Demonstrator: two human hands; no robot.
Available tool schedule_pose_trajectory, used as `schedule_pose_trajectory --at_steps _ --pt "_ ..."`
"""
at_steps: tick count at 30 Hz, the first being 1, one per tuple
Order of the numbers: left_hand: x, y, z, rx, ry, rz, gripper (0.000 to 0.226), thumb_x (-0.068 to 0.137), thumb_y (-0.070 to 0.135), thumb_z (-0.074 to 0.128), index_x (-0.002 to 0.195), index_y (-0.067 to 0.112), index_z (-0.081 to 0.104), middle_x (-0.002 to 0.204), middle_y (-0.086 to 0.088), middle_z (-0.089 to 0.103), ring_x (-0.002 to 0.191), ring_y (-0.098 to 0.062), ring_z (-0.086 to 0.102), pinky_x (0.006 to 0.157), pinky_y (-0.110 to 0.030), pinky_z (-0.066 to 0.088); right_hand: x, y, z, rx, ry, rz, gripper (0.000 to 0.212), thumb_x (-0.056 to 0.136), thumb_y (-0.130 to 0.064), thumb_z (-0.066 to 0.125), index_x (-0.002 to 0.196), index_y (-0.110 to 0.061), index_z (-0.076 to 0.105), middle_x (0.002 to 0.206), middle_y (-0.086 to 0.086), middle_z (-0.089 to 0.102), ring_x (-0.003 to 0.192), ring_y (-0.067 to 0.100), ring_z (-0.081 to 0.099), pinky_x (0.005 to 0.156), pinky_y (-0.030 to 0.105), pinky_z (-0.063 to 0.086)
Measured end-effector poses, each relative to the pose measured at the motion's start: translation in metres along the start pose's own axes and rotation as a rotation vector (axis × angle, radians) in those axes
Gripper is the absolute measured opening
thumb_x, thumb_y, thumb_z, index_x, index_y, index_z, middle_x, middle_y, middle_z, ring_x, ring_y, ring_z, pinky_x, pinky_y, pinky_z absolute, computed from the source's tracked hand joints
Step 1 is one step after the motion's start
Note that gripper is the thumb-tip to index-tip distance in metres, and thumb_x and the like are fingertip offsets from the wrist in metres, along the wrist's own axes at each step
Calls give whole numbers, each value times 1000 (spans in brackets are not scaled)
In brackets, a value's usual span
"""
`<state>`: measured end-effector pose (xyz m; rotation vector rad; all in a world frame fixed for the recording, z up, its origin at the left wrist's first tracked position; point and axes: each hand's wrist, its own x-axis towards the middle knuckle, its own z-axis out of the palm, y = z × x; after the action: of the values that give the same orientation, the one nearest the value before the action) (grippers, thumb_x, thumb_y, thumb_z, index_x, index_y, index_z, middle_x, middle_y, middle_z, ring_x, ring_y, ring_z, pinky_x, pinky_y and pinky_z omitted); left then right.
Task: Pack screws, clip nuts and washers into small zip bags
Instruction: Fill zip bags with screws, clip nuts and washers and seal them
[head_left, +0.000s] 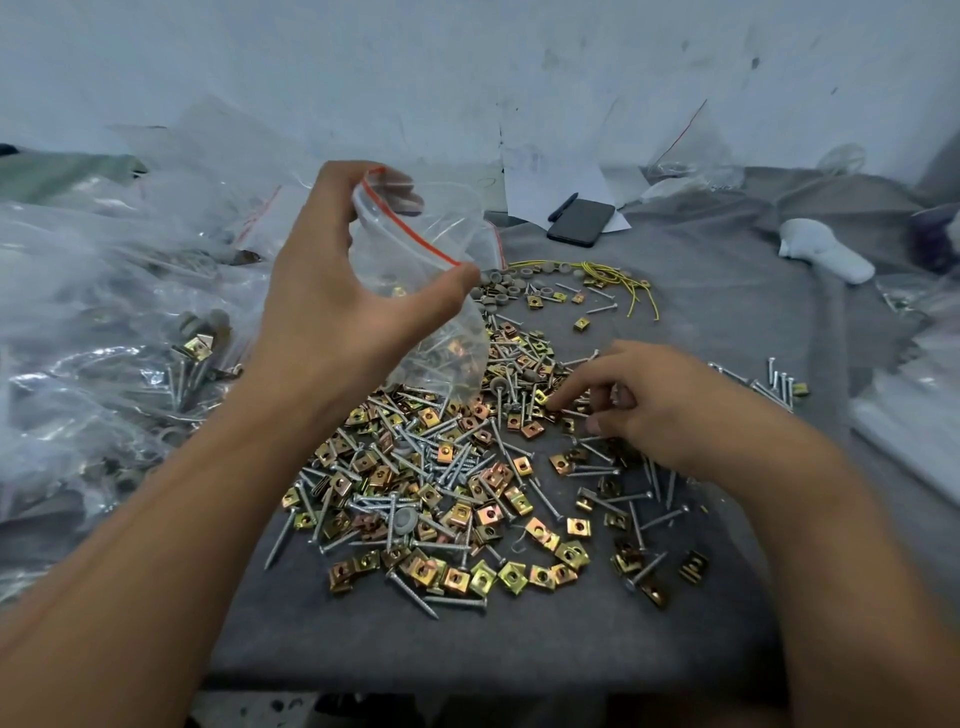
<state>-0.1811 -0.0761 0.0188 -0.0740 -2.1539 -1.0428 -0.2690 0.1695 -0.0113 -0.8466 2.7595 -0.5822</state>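
Grey cloth (701, 312) is covering the work surface, with a scuffed pale wall rising behind it. At the far left, a heap of filled bags (104, 338) is piling up, clear plastic with screws and clip nuts showing through.

Just right of that heap, the left hand (332, 291) is hovering above the cloth, wrist bent back and forearm reaching in from the lower left. Its fingers and thumb are curling round the mouth of a small zip bag (415, 270), pinching the red-striped rim so that the opening is gaping toward the right. The bag is hanging below the hand and already sagging with some screws and clip nuts at its bottom.

Beneath and to the right, the loose pile (441, 467) is spreading across the middle of the cloth: brass-coloured clip nuts, silver screws, a few grey washers mixed in. More grey washers (498, 291) are lying in a cluster beyond the bag, beside some yellow wire (623, 286).

The right hand (639, 405) is resting low on the pile's right edge, fingers curling down among the parts; whether it is gripping a piece I cannot tell, since the fingertips are hiding in the hardware.

Filling this bag looks to be the step in hand, midway. The next move is likely calling for a firm pinch on a few pieces, then a lift across to the held-open mouth.

Farther back, a dark phone (582, 222) and a pen are lying on white paper.
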Motion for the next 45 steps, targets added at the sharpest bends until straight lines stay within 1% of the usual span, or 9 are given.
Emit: schedule_pose_trajectory --at_steps 6,15,24,26,29,31,34,41,45 --pt "0 -1 3 -7 -26 3 62 85 44 88 131 18 56 125 9 68 122 -6 63 105 -28 49 2 -2 2 16 28 8 23 87 -28 84 95 -46 72 92 -11 58 82 6 57 68 27 45" --pt "-3 5 6 -18 -163 -4 69 75 49 87 134 32 54 130 16 65 127 -3 58 90 -1 40 5 -3 12 -7 136 -11 10 98 -45 66 106 -41 70 103 -12 53 92 8 51 76 32 41" --pt "-3 4 5 16 -178 -12 69 74 52 86 133 36 53 131 17 64 128 -5 57 103 -22 43 7 -10 13 -194 109 16 14 94 -42 72 107 -36 69 105 -11 52 104 14 52 91 36 47" --pt "-3 2 4 26 -199 -11 71 73 52 87 133 39 52 133 17 63 129 -4 57 102 -15 41 4 -6 12 -69 175 -10 9 94 -36 73 103 -35 71 100 -13 55 98 10 53 82 29 45" --pt "-4 2 5 66 -253 3 77 71 54 90 135 45 49 137 17 58 131 -1 53 101 -5 36 -4 -4 5 447 431 -111 7 92 -27 77 96 -32 74 92 -7 70 84 7 63 68 21 51" --pt "-6 3 7 101 -286 44 79 70 52 91 136 45 48 137 21 52 133 -2 49 107 -14 38 -10 -9 -4 794 482 -198 10 89 -29 78 98 -27 76 94 -1 77 81 10 70 67 20 55" --pt "-9 9 13 152 -288 133 83 67 48 87 140 36 50 133 20 48 137 -12 47 117 -34 39 -16 -20 -12 984 429 -287 20 86 -31 78 103 -22 78 96 7 79 81 15 71 67 20 55" --pt "-14 18 19 176 -277 181 85 67 43 85 143 23 55 130 17 48 136 -16 46 116 -48 39 -18 -44 -10 778 479 -275 8 84 -26 86 90 -24 81 72 11 66 63 12 54 54 22 43" --pt "-14 17 18 134 -290 125 82 72 41 92 143 22 56 130 13 52 137 -16 46 115 -42 40 -15 -58 -8 531 666 -319 10 88 -32 83 97 -29 83 69 -10 56 60 4 47 57 17 35"
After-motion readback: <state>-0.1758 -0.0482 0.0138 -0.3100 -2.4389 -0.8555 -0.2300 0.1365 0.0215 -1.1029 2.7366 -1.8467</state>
